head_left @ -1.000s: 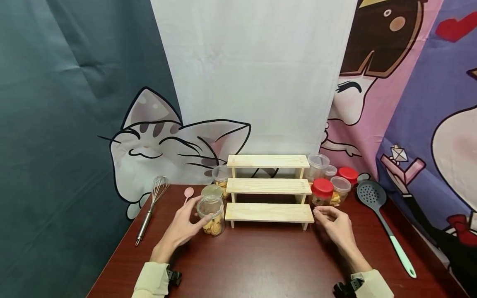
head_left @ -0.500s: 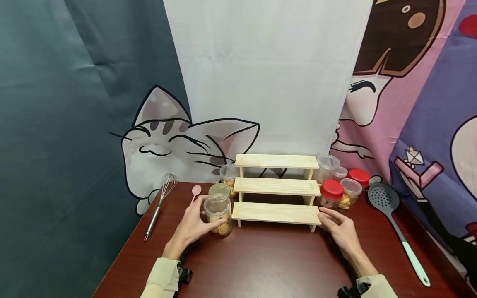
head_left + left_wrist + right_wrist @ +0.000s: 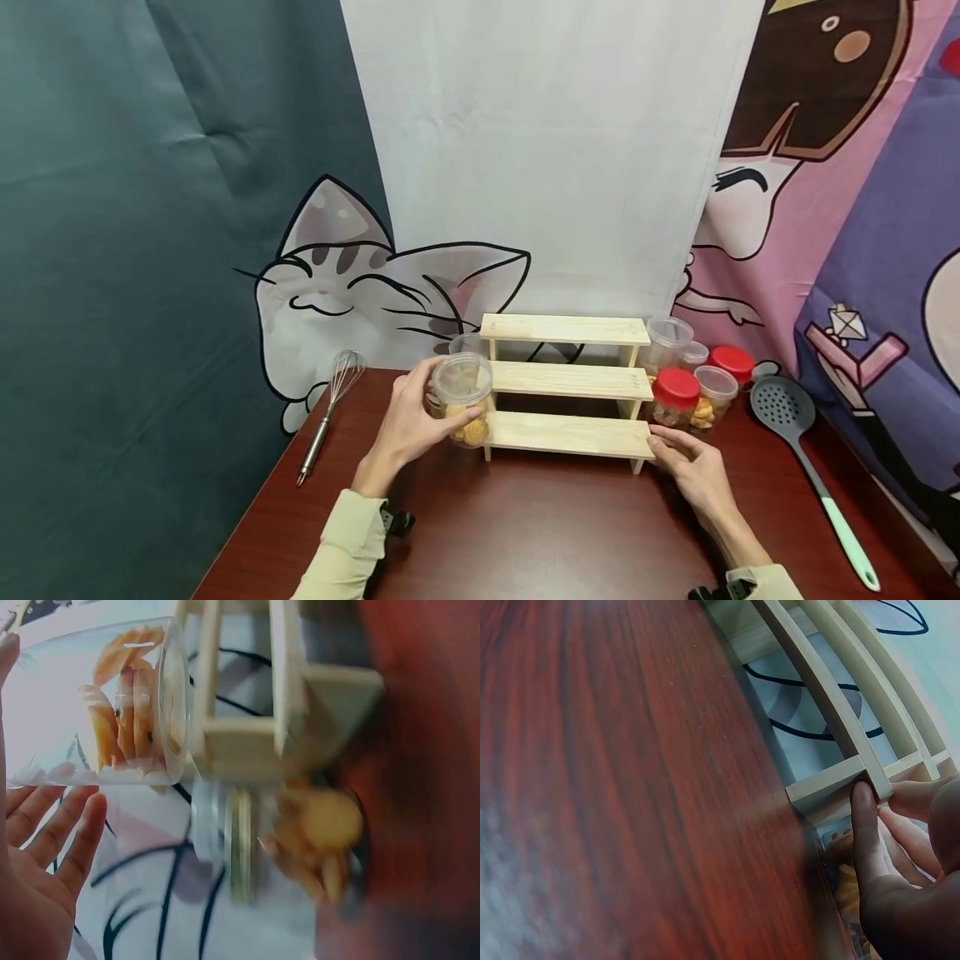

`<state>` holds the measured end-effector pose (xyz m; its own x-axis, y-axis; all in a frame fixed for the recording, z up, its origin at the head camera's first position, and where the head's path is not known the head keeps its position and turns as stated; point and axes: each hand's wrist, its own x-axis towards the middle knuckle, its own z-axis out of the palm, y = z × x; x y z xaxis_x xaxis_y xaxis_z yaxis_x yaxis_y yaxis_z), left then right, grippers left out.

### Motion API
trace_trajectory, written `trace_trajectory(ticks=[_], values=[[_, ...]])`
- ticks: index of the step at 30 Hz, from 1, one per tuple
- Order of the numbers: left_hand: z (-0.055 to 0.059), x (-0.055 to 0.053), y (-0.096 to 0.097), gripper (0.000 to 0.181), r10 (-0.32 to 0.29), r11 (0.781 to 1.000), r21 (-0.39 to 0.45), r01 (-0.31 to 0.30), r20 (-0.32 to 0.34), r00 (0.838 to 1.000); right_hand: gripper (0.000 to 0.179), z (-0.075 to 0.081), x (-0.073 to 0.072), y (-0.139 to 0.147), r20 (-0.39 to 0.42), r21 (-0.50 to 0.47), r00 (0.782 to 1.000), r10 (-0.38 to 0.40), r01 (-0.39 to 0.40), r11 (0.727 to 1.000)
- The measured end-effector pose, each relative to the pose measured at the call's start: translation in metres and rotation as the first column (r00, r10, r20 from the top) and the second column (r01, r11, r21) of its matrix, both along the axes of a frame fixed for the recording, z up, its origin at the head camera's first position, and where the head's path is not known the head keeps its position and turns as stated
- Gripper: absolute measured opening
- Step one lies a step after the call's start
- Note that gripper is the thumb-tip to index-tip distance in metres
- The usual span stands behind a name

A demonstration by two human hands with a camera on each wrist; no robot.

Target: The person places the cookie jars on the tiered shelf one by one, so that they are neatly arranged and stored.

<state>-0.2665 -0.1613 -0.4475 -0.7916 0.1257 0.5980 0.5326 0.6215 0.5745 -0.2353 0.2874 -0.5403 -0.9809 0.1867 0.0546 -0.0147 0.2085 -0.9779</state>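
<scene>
At the jar's nine o'clock lies a whisk (image 3: 322, 432). The left hand (image 3: 411, 423) grips the jar (image 3: 467, 410), cookies (image 3: 475, 430) inside, thumb and fingers either side, and holds it above the table (image 3: 540, 533). At the jar's three o'clock stands the rack (image 3: 568, 378). At the rack's four o'clock corner, the right hand (image 3: 697, 475) pinches the lowest shelf's end. Toward three o'clock come a red-lidded tub (image 3: 676, 398) and, farther out, a skimmer (image 3: 806, 467).

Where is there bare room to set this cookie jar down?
Bare: the tabletop in front of the wooden rack, between left hand and right hand; also the rack's three tiers. Crowded: right of the rack, where jars bunch toward the skimmer, and its left end, beside a lidded jar.
</scene>
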Motion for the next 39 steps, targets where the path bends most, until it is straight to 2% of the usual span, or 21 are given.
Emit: trace_trajectory(ticks=[6,13,17,23,29,34,39], values=[[0.016,-0.017,0.035,0.088,-0.092,0.994,0.061,0.096,-0.054,0.994,0.052,-0.001,0.000,0.001,0.012,-0.024,1.000,-0.004,0.004,1.000],[0.031,-0.038,0.079,0.090,-0.111,0.987,0.112,0.117,-0.059,0.992,0.048,-0.002,-0.001,0.000,-0.012,0.050,1.000,-0.019,0.020,0.999],[0.039,-0.051,0.106,0.093,-0.141,0.980,0.133,0.148,-0.062,0.988,0.047,-0.002,-0.001,0.001,-0.022,0.030,1.000,-0.020,0.021,0.999],[0.050,-0.068,0.140,0.093,-0.154,0.970,0.180,0.161,-0.054,0.987,0.047,-0.004,0.000,0.000,-0.027,-0.018,1.000,-0.003,0.002,1.000],[0.054,-0.082,0.175,0.093,-0.147,0.967,0.213,0.141,0.013,0.989,0.047,-0.005,0.002,0.000,-0.033,-0.079,0.999,0.004,-0.006,0.997],[0.059,-0.094,0.204,0.092,-0.167,0.957,0.248,0.152,0.039,0.985,0.046,-0.005,0.001,0.000,-0.032,-0.086,0.999,-0.006,0.003,0.996],[0.066,-0.102,0.228,0.089,-0.172,0.945,0.292,0.150,0.052,0.984,0.047,-0.005,0.000,-0.001,-0.033,-0.088,0.999,0.010,-0.013,0.996]])
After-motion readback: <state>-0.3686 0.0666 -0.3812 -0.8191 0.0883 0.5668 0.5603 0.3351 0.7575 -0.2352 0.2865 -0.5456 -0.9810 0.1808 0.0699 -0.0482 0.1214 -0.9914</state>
